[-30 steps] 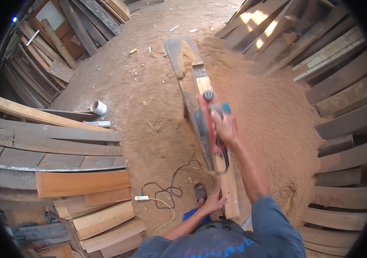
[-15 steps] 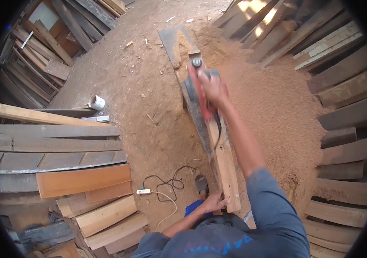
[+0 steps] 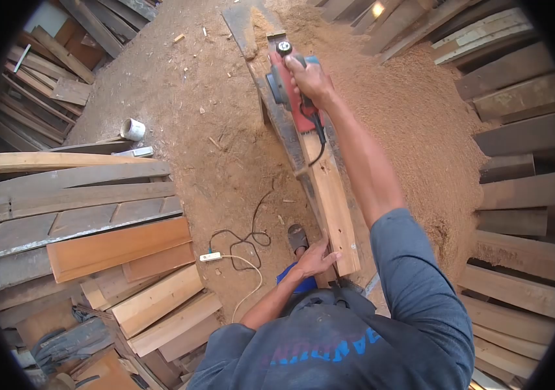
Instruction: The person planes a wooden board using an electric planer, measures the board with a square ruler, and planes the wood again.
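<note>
My right hand (image 3: 312, 81) is wrapped round the handle of a red and dark electric planer (image 3: 300, 107). The planer sits near the far end of a long pale wooden beam (image 3: 330, 195), and its black cord (image 3: 322, 146) loops from the back. The beam lies lengthwise on a narrow worn bench (image 3: 284, 123), with a small stop block (image 3: 277, 34) at its far end. At the near end my left hand (image 3: 315, 261) grips the beam's left side, thumb on top and fingers along the edge. The planer hides the beam's far part.
Sawdust (image 3: 414, 143) is heaped right of the bench. Stacked boards (image 3: 121, 250) line the left, and more planks (image 3: 524, 188) lean on the right. A power strip (image 3: 210, 257) with a tangled cord lies on the ground near my foot (image 3: 298, 238). A white bucket (image 3: 133, 130) stands farther off.
The whole view has shifted, so bench and planer appear higher. The planer's cord hangs differently. Both hands keep their holds, and the planer stays near the beam's far end.
</note>
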Available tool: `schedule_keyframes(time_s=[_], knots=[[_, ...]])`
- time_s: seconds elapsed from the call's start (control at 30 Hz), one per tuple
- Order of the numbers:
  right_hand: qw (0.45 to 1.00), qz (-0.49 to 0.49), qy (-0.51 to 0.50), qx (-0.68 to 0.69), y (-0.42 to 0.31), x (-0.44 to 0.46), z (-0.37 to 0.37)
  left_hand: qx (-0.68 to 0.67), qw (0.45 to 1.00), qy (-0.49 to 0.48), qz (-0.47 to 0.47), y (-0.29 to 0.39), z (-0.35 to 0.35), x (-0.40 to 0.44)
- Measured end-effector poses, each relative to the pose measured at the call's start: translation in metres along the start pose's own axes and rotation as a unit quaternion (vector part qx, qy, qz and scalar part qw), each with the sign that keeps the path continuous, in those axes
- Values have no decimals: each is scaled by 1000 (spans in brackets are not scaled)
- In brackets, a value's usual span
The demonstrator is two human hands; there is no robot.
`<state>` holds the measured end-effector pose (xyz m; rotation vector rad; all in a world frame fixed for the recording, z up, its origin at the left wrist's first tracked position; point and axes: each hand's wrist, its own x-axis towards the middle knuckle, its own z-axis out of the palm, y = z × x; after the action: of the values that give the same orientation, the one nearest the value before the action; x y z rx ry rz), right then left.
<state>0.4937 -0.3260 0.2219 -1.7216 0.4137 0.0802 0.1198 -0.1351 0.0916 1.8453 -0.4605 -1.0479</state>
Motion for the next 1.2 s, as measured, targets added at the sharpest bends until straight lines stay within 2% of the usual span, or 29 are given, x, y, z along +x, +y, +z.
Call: schedule_keyframes(time_s=[0.03,0.13,0.23,0.33,0.43,0.53,0.63,0.7,0.77,0.8,0.83,0.9,0.93,1.0,1.03,1.07,1.17,1.2], knots=[[1000,7,-5,1,5,-16,-3,-2,999,38,16,-5,7,-3],[1000,14,-19,8,15,-75,-14,22,999,31,-19,-14,19,-14],[999,15,-28,21,26,-144,-26,-57,996,-26,-66,-30,29,-34],[999,42,-30,2,46,-207,-37,-138,987,-47,-67,-68,54,-52],[999,37,-26,-10,90,-272,-48,-113,990,-27,-78,-111,77,-68],[999,18,-36,17,126,-357,-62,-32,991,-36,-125,-144,97,-73],[998,27,-37,-33,139,-444,-81,37,993,-45,-106,-89,96,-92],[998,10,-36,-58,170,-490,-92,99,985,-100,-103,-63,101,-90],[999,14,-26,-39,184,-532,-96,123,976,-146,-100,-55,118,-93],[999,24,-26,-13,169,-551,-101,116,975,-161,-97,-54,125,-92],[1000,13,-13,-8,169,-559,-100,108,973,-178,-95,-53,134,-93],[999,-35,26,-19,180,-566,-94,-87,969,-230,-6,-86,171,-86],[995,-72,50,-35,186,-563,-91,-184,950,-250,40,-97,185,-81],[998,-33,34,-38,181,-544,-87,35,929,-344,130,-93,190,-73],[999,-13,26,-39,177,-529,-85,145,896,-384,172,-89,189,-71],[999,-13,21,-34,174,-511,-82,-11,899,-433,60,-52,173,-78],[1000,2,13,-25,148,-444,-72,-3,916,-368,159,-107,191,-72],[1000,0,19,-19,139,-419,-68,-9,928,-353,116,-100,179,-73]])
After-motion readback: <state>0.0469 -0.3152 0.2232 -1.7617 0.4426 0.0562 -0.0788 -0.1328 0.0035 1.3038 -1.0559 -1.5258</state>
